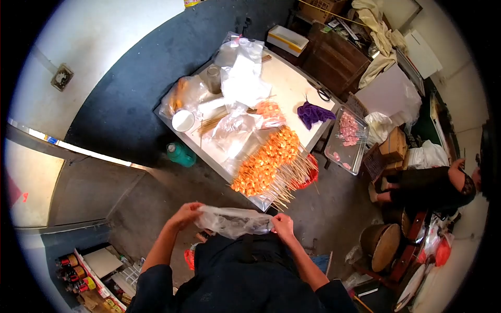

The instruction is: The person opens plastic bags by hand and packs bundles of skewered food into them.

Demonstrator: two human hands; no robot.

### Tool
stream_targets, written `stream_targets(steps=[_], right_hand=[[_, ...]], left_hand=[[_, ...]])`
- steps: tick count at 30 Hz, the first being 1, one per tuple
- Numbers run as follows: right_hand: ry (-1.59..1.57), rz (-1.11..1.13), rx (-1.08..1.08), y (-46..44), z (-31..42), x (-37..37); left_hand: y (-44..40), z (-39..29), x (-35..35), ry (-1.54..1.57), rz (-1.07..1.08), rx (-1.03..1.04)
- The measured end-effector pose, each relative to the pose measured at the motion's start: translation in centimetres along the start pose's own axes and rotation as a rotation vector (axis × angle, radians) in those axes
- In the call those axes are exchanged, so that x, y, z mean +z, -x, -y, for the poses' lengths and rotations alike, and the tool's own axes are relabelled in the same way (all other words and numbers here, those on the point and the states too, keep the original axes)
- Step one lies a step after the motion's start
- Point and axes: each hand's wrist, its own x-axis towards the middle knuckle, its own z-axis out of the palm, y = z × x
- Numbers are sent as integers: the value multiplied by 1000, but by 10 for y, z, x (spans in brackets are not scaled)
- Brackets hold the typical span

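Note:
Stretched between my hands in front of my body is a clear plastic bag (235, 221). My left hand (187, 214) pinches its left end, and my right hand (283, 226) grips the right end. Just beyond it, on the near corner of the table (292, 78), lies a big pile of skewers (269, 161) with orange-coloured food and bare sticks pointing right. A smaller bundle of pink skewers (270, 113) rests behind the pile, beside crumpled clear plastic (235, 130).
A white cup (183, 121), a glass jar (214, 79), a purple cloth (315, 113) and scissors (324, 94) are on the table. A metal tray (355, 161) with pink skewers stands right of it. Below are a red basket (312, 175) and green container (181, 155). Another person (433, 185) is at right.

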Motion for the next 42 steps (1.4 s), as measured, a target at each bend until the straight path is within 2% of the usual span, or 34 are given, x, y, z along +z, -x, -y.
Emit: stream_targets(steps=[1, 2, 3, 4, 6, 7, 9, 11, 12, 13, 15, 16, 18, 19, 20, 22, 23, 25, 29, 36, 42], right_hand=[[29, -66, -92, -2, 11, -1], [57, -131, -184, -3, 27, -2], [-23, -167, -225, 4, 52, -5], [-22, -169, -224, 15, 84, -7], [-239, -275, -500, 35, 140, -8], [-211, -320, -617, 34, 152, -5], [-38, -391, -805, 29, 153, 3], [174, -179, -828, 19, 124, 12], [260, -34, -815, 6, 94, 17], [318, 22, -778, -4, 64, 16], [391, 97, -659, -9, 11, 3], [404, 122, -664, -11, 7, -8], [447, -11, -379, -24, 8, -24], [502, -130, -463, -49, -10, -29], [508, -119, -440, -59, 6, -47], [647, -295, -505, -94, 17, -66], [648, -288, -505, -108, 31, -78], [742, -285, -336, -138, 57, -100], [802, -273, -299, -210, 64, -129], [987, -62, -221, -267, 31, -119], [954, -154, -293, -259, 27, -104]], left_hand=[[-5, -10, -5, 118, -37, 7], [3, -36, -2, 199, -6, 113], [1, -56, -6, 105, -132, 134], [7, -82, -1, 172, -151, 271], [33, -137, 15, 406, -89, 527], [26, -131, 14, 409, -86, 527], [0, -86, 4, -137, -205, 541], [-37, 13, -34, -1424, -187, 365], [-16, 26, -39, -1444, -162, 252], [-5, 39, -47, -986, -399, 243], [-5, 81, -83, -775, -711, 183], [5, 80, -69, -757, -726, 165], [20, 60, -52, -768, -797, 183], [16, 72, -48, -837, -833, 126], [19, 78, -37, -838, -839, 125], [24, 90, -11, -778, -750, 48], [28, 97, 3, -772, -723, 28], [36, 112, 30, -747, -696, -46], [55, 131, 80, -652, -704, -214], [66, 159, 109, -548, -785, -193], [53, 144, 130, -449, -792, -237]])
